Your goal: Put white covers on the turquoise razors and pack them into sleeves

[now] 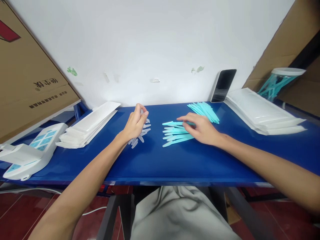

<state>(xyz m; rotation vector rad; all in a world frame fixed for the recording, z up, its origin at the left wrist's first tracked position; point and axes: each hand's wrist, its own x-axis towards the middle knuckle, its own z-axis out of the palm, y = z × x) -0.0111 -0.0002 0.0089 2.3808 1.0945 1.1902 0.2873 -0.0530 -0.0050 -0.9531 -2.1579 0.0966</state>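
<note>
My left hand (136, 122) is closed in a pinch above a loose group of small clear plastic caps (141, 138). A sliver of something translucent, seemingly one such cap, shows between its thumb and forefinger. To the right, my right hand (198, 127) hovers low over a fanned row of teal eyebrow razors (176, 137). Its forefinger stretches left, with the thumb a little apart at the handle of the top razor (171, 123); whether they touch it I cannot tell. Behind this hand lies a second pile of teal razors (204, 111).
The blue table (150, 166) meets a white wall. White packets (87, 125) and a white power strip (37, 150) sit left; more white packets (265, 111) lie right. A phone (223, 86) leans on the wall, near a clear tub (277, 83) of teal sticks. Cardboard (32, 73) stands left.
</note>
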